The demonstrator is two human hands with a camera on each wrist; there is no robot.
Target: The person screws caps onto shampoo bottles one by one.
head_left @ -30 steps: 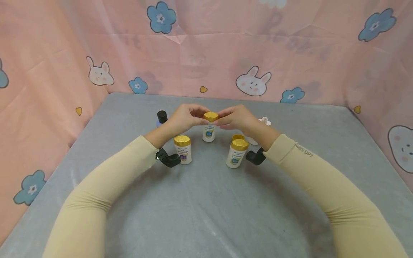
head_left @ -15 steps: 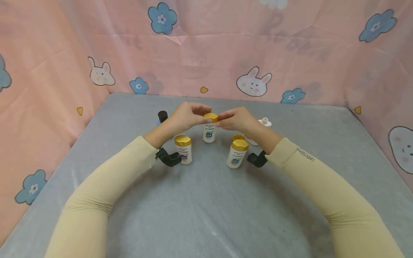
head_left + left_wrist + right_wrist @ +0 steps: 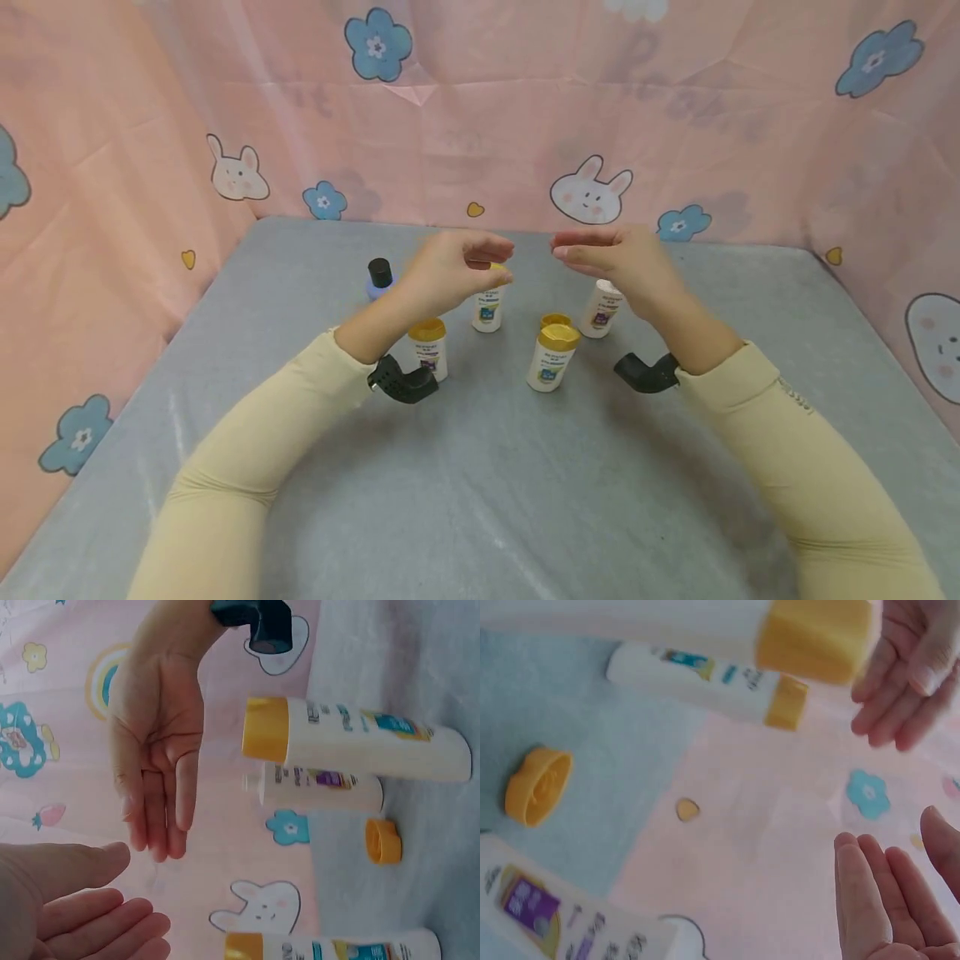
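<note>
Both hands are held up over the table, fingers extended and holding nothing. My left hand (image 3: 461,262) overlaps the top of a white bottle with a gold cap (image 3: 487,312), which stands upright at the centre. Off to the right, my right hand (image 3: 626,262) is raised above an uncapped white bottle with a purple label (image 3: 601,312); its narrow neck shows in the left wrist view. A loose gold cap (image 3: 538,787) lies on the table near that bottle. In front of the cap stands another gold-capped bottle (image 3: 375,742) with a blue label.
Partly behind my left wrist stand a gold-capped bottle with a purple label (image 3: 429,358) and a violet bottle with a black cap (image 3: 380,279). Grey cloth (image 3: 480,483) covers the table. A pink printed curtain (image 3: 465,125) hangs along the back and sides.
Both hands have come off the cap of the centre bottle. The right hand has moved right, uncovering the uncapped bottle; the left has lifted slightly and opened wider.
</note>
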